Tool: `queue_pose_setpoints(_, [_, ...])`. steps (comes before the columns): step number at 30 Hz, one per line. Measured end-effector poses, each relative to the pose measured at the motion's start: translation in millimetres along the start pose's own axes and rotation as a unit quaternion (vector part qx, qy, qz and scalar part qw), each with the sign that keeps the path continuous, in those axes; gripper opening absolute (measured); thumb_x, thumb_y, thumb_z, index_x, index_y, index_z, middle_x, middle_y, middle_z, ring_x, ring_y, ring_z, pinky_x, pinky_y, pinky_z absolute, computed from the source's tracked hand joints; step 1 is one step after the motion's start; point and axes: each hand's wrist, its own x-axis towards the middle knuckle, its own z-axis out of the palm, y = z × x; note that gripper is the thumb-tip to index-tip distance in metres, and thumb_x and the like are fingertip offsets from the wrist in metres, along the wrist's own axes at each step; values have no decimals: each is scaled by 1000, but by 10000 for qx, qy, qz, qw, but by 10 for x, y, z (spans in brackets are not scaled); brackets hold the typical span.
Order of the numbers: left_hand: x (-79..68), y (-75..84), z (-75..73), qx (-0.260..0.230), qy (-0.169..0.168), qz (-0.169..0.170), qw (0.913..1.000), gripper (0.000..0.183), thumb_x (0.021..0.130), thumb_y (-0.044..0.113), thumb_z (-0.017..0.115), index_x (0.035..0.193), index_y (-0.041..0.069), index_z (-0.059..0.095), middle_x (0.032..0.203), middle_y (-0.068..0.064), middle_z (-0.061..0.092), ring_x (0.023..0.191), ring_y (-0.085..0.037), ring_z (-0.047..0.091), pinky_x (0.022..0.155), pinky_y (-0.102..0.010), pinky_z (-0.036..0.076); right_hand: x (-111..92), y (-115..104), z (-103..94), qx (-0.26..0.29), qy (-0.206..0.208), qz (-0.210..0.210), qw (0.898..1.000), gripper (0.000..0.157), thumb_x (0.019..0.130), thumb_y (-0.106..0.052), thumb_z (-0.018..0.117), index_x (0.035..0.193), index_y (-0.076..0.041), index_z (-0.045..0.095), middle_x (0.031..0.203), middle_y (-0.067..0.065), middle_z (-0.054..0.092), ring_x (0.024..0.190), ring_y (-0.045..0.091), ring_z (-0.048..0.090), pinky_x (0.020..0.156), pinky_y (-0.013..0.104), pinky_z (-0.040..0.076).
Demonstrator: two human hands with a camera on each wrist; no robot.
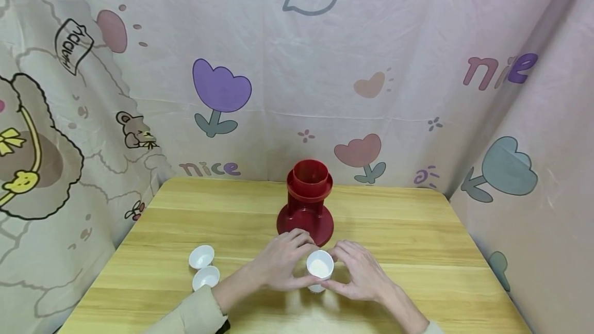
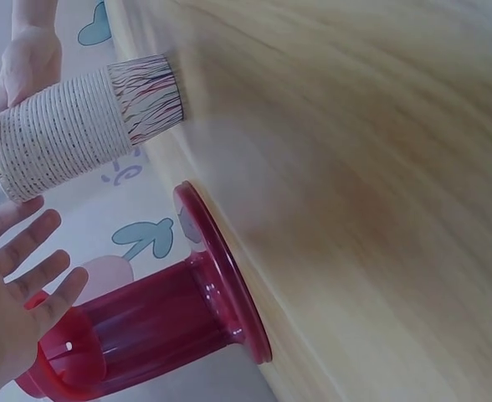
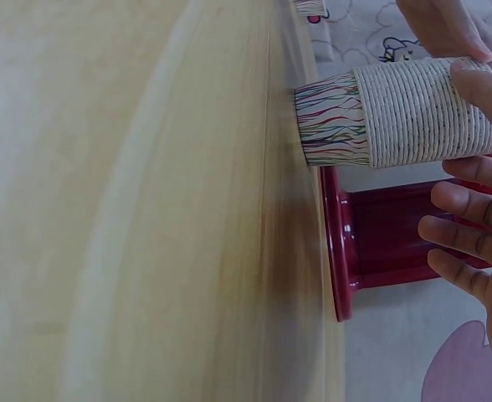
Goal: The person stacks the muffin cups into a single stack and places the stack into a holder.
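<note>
A tall stack of nested paper cups (image 1: 319, 265) stands upright on the table, mouths up. In the wrist views its many white rims show above the coloured line pattern of the lowest cup (image 2: 148, 99). My left hand (image 1: 286, 262) holds the stack's top from the left, thumb and finger at the uppermost cup. From the other side my right hand (image 1: 359, 271) grips the same top, its lower fingers (image 3: 459, 239) spread apart. Just behind the stack is a dark red cylindrical holder (image 1: 306, 205) on a round base, open at the top.
Two white cups (image 1: 201, 257) (image 1: 206, 277) stand close together on the table's left side, near the left forearm. The wooden table (image 1: 394, 220) ends at a printed cloth backdrop (image 1: 278, 66) behind and at both sides.
</note>
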Motion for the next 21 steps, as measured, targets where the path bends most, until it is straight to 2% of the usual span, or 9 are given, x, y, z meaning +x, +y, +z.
queue_pose_setpoints(9, [-25,9,23,-106,-28,-128,9999,53,91,67,69,122,25,72,115,9,69,116,-11,62,92,-27,57,5,8,10,27,18,-40,10000,41,87,-57,79,113,-27,68,97,-19,63,86,7,63,80,20,52])
queue_pose_setpoints(21, [-50,7,77,-104,189,-71,9997,51,91,67,69,119,24,72,113,9,69,113,-10,61,91,-26,57,4,18,17,10,49,-67,10000,42,87,-57,79,114,-27,69,98,-19,63,86,6,62,80,19,52])
